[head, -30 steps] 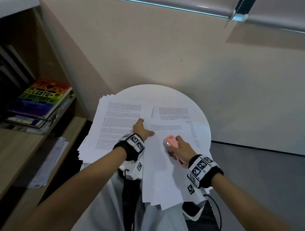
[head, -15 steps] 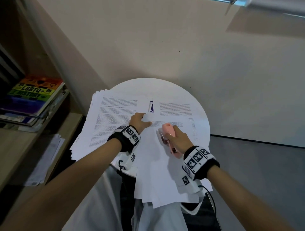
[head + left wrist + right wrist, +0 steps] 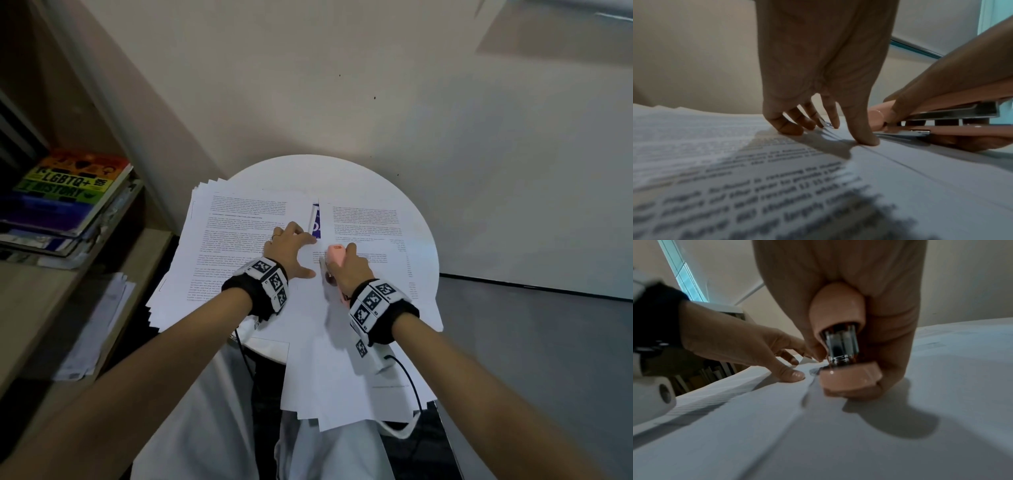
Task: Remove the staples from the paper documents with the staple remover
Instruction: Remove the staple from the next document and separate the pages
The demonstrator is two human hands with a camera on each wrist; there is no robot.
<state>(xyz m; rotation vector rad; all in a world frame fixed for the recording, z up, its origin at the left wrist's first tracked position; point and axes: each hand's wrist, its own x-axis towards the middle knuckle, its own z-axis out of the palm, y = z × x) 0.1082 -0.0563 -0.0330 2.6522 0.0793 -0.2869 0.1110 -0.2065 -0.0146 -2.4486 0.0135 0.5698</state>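
Note:
Printed paper documents cover a round white table (image 3: 342,174): a thick stack (image 3: 233,240) at the left, a text page (image 3: 363,219) at the right and blank sheets (image 3: 329,359) hanging over the near edge. My left hand (image 3: 296,255) presses flat on the papers with fingers and thumb spread, its fingertips (image 3: 791,129) on the sheet edge. My right hand (image 3: 347,270) grips the pink staple remover (image 3: 335,255), whose front end rests on the top sheet just right of the left thumb. From the right wrist the remover's (image 3: 842,344) metal inside shows. No staple is visible.
A blue leaflet (image 3: 317,222) peeks out between the two printed pages. A shelf at the left holds a pile of books (image 3: 65,192), with loose papers (image 3: 99,325) below. The wall stands right behind the table. A black cable (image 3: 411,383) hangs by my right wrist.
My right hand has carried the staple remover up and left across the sheet, close to my left thumb. The left hand stays pressed on the papers, thumb now spread wider.

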